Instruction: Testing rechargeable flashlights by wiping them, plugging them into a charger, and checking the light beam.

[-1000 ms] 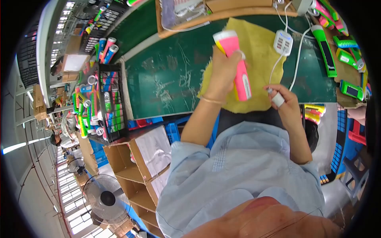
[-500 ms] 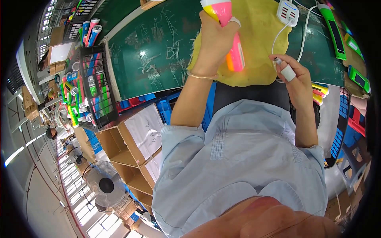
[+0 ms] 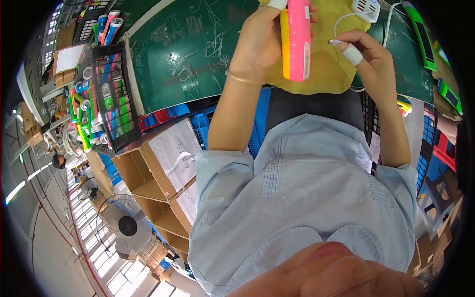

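My left hand grips a long pink and orange plastic device, held upright over a yellow cloth on the green table. My right hand pinches a white plug with a metal tip pointing toward the pink device, a short gap away. A white cable runs from the plug up to a white power strip at the top edge. A thin bracelet circles my left wrist.
A black wire basket full of coloured devices stands at the table's left end. Open cardboard boxes sit below it, with a floor fan lower left. Green devices lie on the right of the table. Blue crates sit under the table.
The view has tilted down, so hands and table sit higher in the picture. My right hand has brought the plug closer to the pink device, which my left hand still holds upright.
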Demonstrator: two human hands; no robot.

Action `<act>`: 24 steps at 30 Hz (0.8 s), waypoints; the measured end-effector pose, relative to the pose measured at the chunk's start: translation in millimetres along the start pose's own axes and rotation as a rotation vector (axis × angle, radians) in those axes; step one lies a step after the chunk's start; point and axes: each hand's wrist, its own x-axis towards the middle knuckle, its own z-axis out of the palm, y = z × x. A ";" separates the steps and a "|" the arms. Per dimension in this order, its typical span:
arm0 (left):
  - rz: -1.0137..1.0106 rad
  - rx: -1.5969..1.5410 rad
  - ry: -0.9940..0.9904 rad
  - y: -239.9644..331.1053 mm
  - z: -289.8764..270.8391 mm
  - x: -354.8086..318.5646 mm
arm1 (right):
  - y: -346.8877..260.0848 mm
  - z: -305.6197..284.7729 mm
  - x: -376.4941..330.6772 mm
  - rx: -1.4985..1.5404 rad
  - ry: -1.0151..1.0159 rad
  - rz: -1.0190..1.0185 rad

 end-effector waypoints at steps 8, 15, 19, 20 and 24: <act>0.183 0.161 0.212 -20.5 13.5 -13.2 | -28.5 20.0 9.5 -0.545 -0.022 -0.469; 0.141 0.232 0.244 -29.1 4.8 -6.0 | -14.7 21.6 13.2 -0.626 -0.024 -0.621; 0.342 0.038 0.184 -28.4 16.2 -14.4 | -32.3 -1.3 2.4 0.111 -0.654 -0.170; 0.385 0.081 0.148 -21.6 15.1 -14.9 | -37.7 6.9 -9.0 -0.105 -0.565 -0.232; 0.413 0.163 0.160 -21.0 23.4 -20.1 | -35.9 8.3 -2.2 -0.263 -0.037 -0.257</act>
